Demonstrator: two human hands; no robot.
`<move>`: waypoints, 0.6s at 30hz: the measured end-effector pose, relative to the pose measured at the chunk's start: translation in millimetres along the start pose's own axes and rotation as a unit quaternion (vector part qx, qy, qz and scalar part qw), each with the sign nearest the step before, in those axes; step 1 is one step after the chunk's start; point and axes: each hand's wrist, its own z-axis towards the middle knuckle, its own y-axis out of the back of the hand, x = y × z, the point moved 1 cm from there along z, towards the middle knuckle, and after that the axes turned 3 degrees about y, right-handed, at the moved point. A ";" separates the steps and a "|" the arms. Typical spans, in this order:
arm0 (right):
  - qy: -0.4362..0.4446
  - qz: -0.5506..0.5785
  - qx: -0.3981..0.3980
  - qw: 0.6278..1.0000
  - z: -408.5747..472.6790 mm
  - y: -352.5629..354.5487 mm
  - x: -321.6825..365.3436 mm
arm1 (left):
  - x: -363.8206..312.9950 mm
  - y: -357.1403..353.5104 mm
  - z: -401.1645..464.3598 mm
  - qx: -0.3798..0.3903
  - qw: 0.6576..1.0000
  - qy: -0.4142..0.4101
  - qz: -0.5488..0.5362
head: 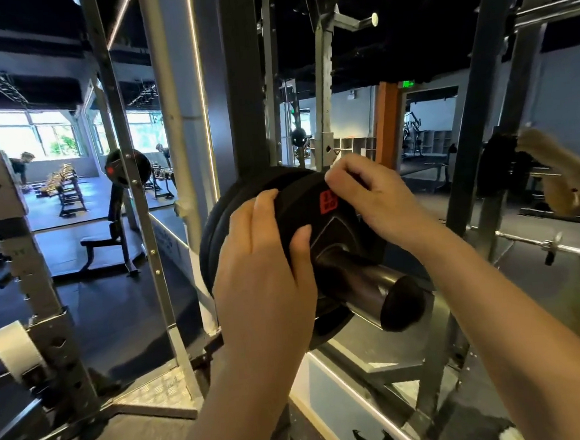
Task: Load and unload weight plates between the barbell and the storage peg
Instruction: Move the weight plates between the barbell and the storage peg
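A black weight plate with a red label sits on a thick steel peg that juts toward me with a black end cap. At least one more black plate sits behind it on the same peg. My left hand grips the front plate's left rim, fingers over the edge and thumb on its face. On the plate's upper right rim, my right hand curls its fingers over the top edge. The plate's lower part is hidden by my left hand.
The grey rack upright stands just behind the plates, with a mirror wall beyond. A barbell sleeve lies at the right, past my right forearm. A second perforated upright and a bench stand at the left.
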 end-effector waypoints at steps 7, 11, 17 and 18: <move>-0.140 0.200 -0.091 0.965 -32.4 -8.7 -28.4 | -35.3 -2.4 48.8 0.094 0.959 -0.133 0.233; -0.202 0.248 -0.123 0.939 -58.1 -14.8 -35.4 | -52.8 -16.1 64.0 0.115 0.924 -0.196 0.308; -0.224 0.153 -0.082 0.959 -38.4 5.6 -6.0 | -45.4 -0.4 38.6 0.051 0.972 -0.129 0.190; -0.207 0.090 -0.062 0.972 -29.0 10.7 3.8 | -38.8 5.4 26.5 0.038 0.984 -0.099 0.140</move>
